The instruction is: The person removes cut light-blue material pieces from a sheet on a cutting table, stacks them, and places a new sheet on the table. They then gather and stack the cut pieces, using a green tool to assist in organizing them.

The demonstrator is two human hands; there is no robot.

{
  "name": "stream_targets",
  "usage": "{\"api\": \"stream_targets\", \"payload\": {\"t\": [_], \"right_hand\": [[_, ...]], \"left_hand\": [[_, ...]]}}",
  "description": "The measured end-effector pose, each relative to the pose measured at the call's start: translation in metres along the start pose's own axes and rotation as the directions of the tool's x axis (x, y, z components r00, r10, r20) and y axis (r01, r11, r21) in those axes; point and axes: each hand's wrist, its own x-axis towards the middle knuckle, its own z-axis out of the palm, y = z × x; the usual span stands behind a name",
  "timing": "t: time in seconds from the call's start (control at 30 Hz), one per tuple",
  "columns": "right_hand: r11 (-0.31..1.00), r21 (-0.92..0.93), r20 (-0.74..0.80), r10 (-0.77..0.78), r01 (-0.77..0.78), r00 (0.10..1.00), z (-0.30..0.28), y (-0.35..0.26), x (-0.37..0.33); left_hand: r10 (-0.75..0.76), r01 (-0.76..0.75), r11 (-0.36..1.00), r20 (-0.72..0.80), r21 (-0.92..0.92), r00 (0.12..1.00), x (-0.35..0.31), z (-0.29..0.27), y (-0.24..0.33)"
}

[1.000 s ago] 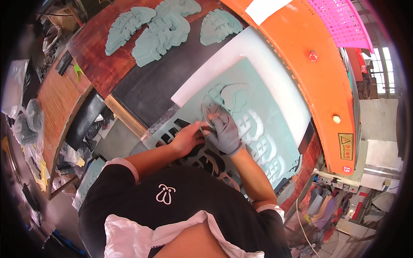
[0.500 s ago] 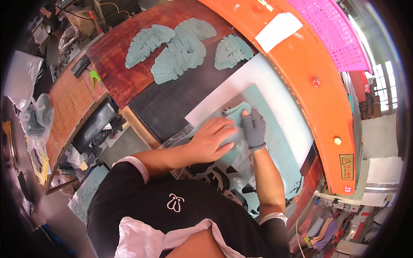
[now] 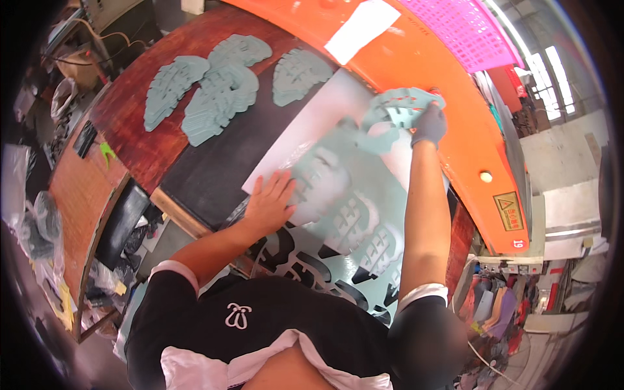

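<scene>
Nearest, the green sheet point(image 3: 383, 195) is apparently steadied by the spread, empty left hand point(image 3: 268, 205); beyond, a slotted piece point(image 3: 400, 101) is pinched by the gloved right hand point(image 3: 429, 123) before the orange beam point(image 3: 465, 143), removal presumably in hand, clean separation needed next.

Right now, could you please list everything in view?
Stacks of cut pieces: four, greenish grey, upper left
Table: one, reddish brown, upper left
Board: one, white, centre
Cut sheet: one, pale green, on board
Beam: one, orange, upper right
Paper: one, white, on beam
Basket: one, pink, top right
Clip: one, green, left
Edge clutter: uncountable, mixed, both sides
Held pieces: count unclear, pale green, by beam
Left hand: one, bare, at sheet edge
Right hand: one, gloved grey, by beam
</scene>
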Motion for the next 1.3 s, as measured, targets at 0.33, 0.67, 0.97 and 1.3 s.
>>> {"api": "stream_targets", "payload": {"t": [0.33,0.67,0.97,1.3], "right_hand": [[0.978,0.209,0.249,-0.062,0.009,0.967,-0.06,-0.02,0.033],[0.989,0.091,0.502,-0.147,0.117,0.852,-0.044,-0.012,-0.113],[0.857,0.08,0.744,-0.39,0.508,0.542,-0.034,-0.009,-0.199],[0.735,-0.007,0.703,-0.479,0.678,0.526,-0.062,0.059,-0.18]], "left_hand": [[-0.043,0.034,0.984,-0.05,-0.175,0.998,-0.001,-0.005,-0.002],[-0.014,-0.199,0.791,-0.342,-0.578,0.94,0.065,-0.067,0.063],[-0.319,0.257,0.632,0.056,-0.731,0.946,0.069,-0.093,0.061],[-0.419,0.062,0.252,-0.051,-0.966,0.907,0.113,-0.111,-0.007]]}}
